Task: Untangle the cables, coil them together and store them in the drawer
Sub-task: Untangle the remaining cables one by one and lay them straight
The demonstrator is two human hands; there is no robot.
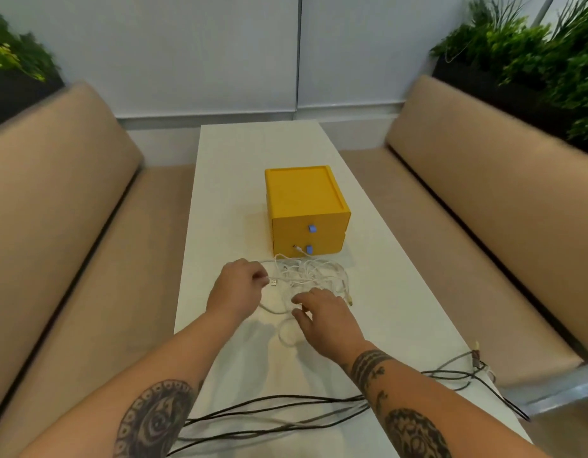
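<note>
Dark cables (286, 399) sprawl across the near end of the white table (401, 309) and trail off its right edge; their number cannot be told. Two hands work mid-table. The right hand (325, 317) lies on the near side of the white cable tangle (312, 272), fingers loosely spread. The left hand (235, 289), at the tangle's left side, pinches a strand just behind a USB plug (273, 282). Just beyond stands one yellow drawer unit (302, 193): two closed drawers, each with one blue pull (312, 228).
</note>
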